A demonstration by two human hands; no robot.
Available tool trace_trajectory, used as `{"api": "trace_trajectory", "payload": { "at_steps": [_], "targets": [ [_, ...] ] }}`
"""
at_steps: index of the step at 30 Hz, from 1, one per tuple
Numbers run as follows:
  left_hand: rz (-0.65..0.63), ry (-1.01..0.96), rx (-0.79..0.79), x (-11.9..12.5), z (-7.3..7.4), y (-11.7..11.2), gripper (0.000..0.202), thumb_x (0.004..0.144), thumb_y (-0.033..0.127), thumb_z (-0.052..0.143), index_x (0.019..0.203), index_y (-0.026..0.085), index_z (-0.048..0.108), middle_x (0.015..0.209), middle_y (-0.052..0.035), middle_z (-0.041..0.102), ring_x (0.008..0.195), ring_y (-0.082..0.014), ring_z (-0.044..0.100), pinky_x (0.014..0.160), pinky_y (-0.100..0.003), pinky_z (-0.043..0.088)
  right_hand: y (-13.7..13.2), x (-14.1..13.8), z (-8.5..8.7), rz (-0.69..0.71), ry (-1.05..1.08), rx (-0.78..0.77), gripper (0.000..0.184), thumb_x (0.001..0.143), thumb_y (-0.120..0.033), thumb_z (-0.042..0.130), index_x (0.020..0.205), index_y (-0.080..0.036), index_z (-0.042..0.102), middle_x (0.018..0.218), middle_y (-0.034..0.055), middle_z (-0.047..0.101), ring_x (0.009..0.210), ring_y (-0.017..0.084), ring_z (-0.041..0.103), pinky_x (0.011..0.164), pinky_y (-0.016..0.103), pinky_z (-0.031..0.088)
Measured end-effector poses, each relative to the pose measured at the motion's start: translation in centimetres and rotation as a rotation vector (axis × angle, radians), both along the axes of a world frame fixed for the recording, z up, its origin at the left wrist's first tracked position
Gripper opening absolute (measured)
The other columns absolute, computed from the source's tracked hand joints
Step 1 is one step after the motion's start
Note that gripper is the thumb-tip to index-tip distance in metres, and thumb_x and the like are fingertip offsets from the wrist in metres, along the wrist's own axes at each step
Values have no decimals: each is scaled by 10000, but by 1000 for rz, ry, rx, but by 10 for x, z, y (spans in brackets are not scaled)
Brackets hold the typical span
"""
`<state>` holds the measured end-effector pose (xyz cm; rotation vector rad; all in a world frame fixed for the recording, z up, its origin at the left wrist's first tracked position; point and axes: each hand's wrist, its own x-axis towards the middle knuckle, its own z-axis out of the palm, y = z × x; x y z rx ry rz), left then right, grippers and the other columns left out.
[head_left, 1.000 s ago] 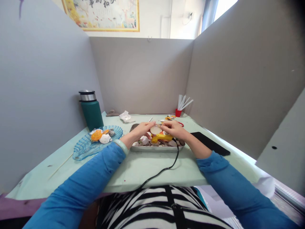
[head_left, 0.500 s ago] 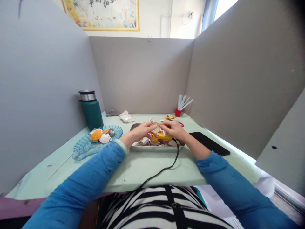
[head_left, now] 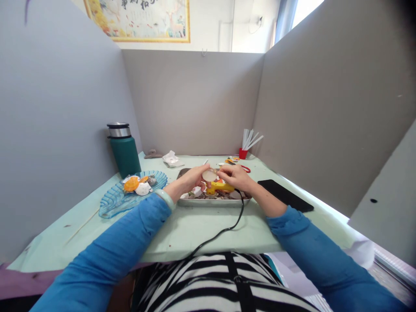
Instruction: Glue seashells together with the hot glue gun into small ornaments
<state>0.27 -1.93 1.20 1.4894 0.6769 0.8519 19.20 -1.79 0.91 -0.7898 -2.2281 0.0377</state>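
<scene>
My left hand (head_left: 194, 178) grips a pale round disc (head_left: 209, 175) by its edge, its face turned towards me above a metal tray. Thumb and fingers of my right hand (head_left: 234, 177) are pinched together at the disc's right edge. Whatever small piece is between them is too small to make out. Under both hands a yellow glue gun (head_left: 220, 187) with a black cord (head_left: 224, 229) lies on the tray's contents. The metal tray (head_left: 212, 203) holds many small pebble-like and shell-like pieces, partly covered by my hands.
Left is a blue glass plate (head_left: 112, 201) with orange and white pieces, beside a green flask (head_left: 124, 154). A black flat slab (head_left: 286, 195) lies to the right. Behind stand a red cup (head_left: 243, 153) with white sticks, red-handled scissors (head_left: 246, 169) and crumpled paper (head_left: 172, 159).
The disc has tilted so that more of its pale face shows, and it sits slightly further left. My right fingers have shifted a little left along its edge.
</scene>
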Motion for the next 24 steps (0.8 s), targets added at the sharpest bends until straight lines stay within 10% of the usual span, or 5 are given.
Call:
{"api": "trace_trajectory", "payload": {
  "at_steps": [24],
  "targets": [
    [23, 79, 79, -2, 2, -6, 380, 839, 449, 392, 908, 97, 515, 577, -40, 576, 431, -93, 506, 353, -177, 326, 0, 2, -2, 35, 47, -113, 305, 812, -365, 449, 613, -150, 531, 521, -34, 415, 511, 72, 347, 517, 211, 267]
  ]
}}
